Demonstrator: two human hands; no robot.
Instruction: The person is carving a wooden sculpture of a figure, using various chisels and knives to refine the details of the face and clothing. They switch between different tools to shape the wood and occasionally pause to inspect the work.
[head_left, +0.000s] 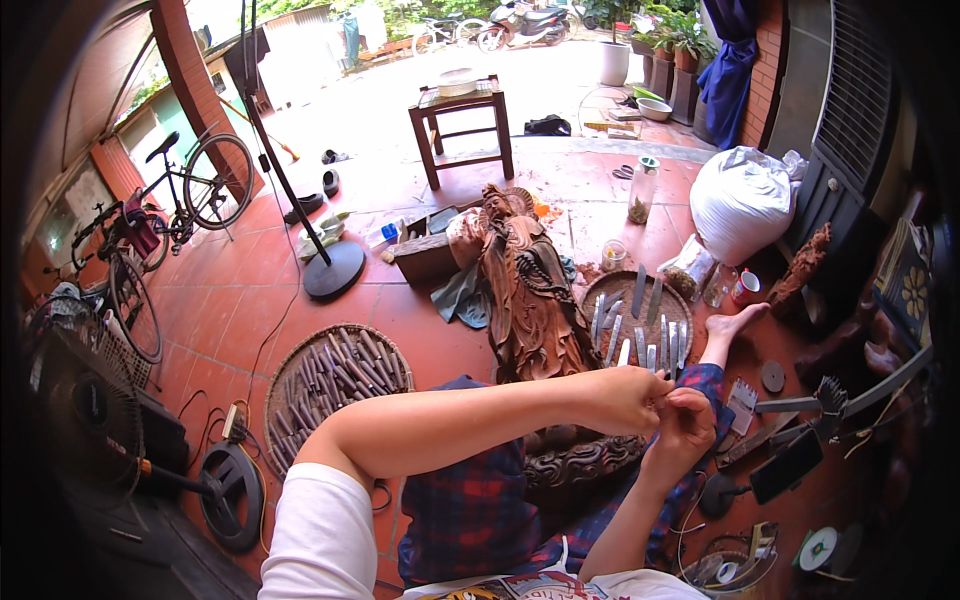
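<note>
My left arm reaches across to the right, and my left hand (627,400) is closed with its fingertips against my right hand (683,430). The right hand is also closed, in a pinch. Whatever lies between the fingertips, if anything, is too small to make out. Both hands are above my checked trouser leg. Just beyond them a carved wooden statue (530,290) of a robed figure leans back against a wooden block (425,262), its ornate base between my legs. A round woven tray (678,308) with several flat metal blades lies right of the statue.
On the left, another woven tray (280,375) holds many dark-handled tools. A stand with a round black base (335,271) rises behind it. A wooden stool (462,130), white sack (745,200), glass jar (643,192), red mug (746,288) and phone on a holder (788,466) stand around.
</note>
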